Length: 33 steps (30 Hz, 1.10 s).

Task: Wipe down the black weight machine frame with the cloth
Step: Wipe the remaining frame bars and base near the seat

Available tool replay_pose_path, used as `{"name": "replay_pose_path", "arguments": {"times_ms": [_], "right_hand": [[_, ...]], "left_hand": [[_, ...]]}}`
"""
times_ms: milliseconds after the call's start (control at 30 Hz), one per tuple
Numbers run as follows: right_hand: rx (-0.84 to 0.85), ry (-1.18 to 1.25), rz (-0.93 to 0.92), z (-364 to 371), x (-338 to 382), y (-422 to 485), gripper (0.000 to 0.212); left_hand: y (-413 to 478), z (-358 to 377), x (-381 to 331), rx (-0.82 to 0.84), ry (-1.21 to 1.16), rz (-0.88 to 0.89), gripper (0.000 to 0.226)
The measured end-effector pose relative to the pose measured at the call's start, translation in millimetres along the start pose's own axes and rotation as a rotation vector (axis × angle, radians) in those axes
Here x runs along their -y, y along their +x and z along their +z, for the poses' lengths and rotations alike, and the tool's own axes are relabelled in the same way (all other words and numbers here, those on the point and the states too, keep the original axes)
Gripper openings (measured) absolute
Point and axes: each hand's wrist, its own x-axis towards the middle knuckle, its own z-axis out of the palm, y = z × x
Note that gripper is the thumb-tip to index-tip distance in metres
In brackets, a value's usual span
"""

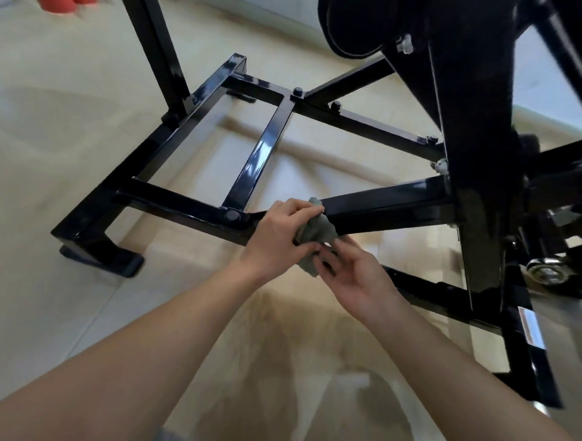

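Fingers of left hand and right hand grip cloth, partly hiding frame.

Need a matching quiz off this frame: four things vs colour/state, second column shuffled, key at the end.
Things:
1. cloth
2. weight machine frame
3. floor
4. top-left corner objects

Colour/state:
A. beige
B. red
C. grey-green, bunched between both hands
D. glossy black

Pairs: 1-C, 2-D, 3-A, 4-B
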Motion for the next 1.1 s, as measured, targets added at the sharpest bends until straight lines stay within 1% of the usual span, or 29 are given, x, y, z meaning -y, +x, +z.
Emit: {"name": "replay_pose_path", "arguments": {"times_ms": [100, 200, 233, 300, 367, 433, 467, 500, 533, 600, 667, 700, 767, 833, 900, 967, 1033, 1100], "right_hand": [[0.006, -0.027, 0.01, 4.5, 5.2, -18.2, 0.038], [0.053, -0.182, -0.021, 7.1, 15.2, -35.0, 0.035], [0.064, -0.313, -0.072, 8.5, 19.1, -40.0, 0.035], [0.075, -0.75, -0.269, 11.6, 27.2, -46.9, 0.035], [0.132, -1.133, -0.499, 15.8, 36.8, -49.0, 0.037], [0.217, -1.431, -0.709, 21.2, 47.9, -45.5, 0.036], [0.249, -1.589, -0.815, 23.9, 53.0, -40.7, 0.036], [0.265, -1.749, -0.91, 27.1, 57.8, -35.5, 0.036], [0.268, -1.895, -0.994, 31.1, 62.4, -30.1, 0.036], [0.249, -2.123, -1.071, 39.2, 70.0, -19.2, 0.036], [0.195, -2.286, -1.033, 47.7, 75.0, -10.4, 0.038], [0.169, -2.353, -1.008, 51.2, 76.7, -6.0, 0.039], [0.136, -2.441, -0.966, 58.9, 79.0, 2.7, 0.039], [0.147, -2.472, -0.907, 66.4, 79.3, 10.5, 0.037], [0.189, -2.483, -0.785, 72.7, 80.4, 18.0, 0.034], [0.23, -2.486, -0.669, 77.4, 82.8, 23.2, 0.03], [0.249, -2.482, -0.635, 79.1, 84.1, 24.9, 0.028], [0.25, -2.501, -0.66, 76.4, 81.5, 23.7, 0.027]], "left_hand": [[6.0, -3.8, -8.8, 0.012, -0.065, -0.02, 0.052], [13.7, -11.5, -10.9, 0.0, -0.095, -0.063, 0.029], [15.3, -14.4, -8.9, -0.013, -0.088, -0.085, 0.022], [16.3, -21.5, -2.9, -0.104, -0.077, -0.165, 0.016], [18.7, -29.7, 6.2, -0.28, -0.056, -0.284, 0.014], [24.2, -37.9, 11.4, -0.474, -0.022, -0.418, 0.012], [27.1, -40.4, 12.0, -0.545, -0.021, -0.485, 0.011], [29.7, -40.4, 11.9, -0.576, -0.033, -0.535, 0.011], [31.1, -37.9, 11.6, -0.556, -0.049, -0.555, 0.011], [29.4, -27.7, 9.6, -0.385, -0.071, -0.506, 0.012], [23.3, -17.7, 9.9, -0.189, -0.128, -0.428, 0.011], [19.9, -15.3, 11.1, -0.119, -0.154, -0.397, 0.013], [14.8, -15.4, 15.0, -0.021, -0.149, -0.356, 0.029], [10.6, -18.8, 19.4, 0.056, -0.021, -0.344, 0.046], [7.8, -21.7, 24.5, 0.069, 0.137, -0.335, 0.05], [5.8, -24.4, 31.5, 0.035, 0.172, -0.361, 0.045], [2.5, -27.4, 40.8, 0.005, 0.171, -0.402, 0.038], [-1.7, -30.2, 50.2, 0.011, 0.148, -0.452, 0.035]]}}
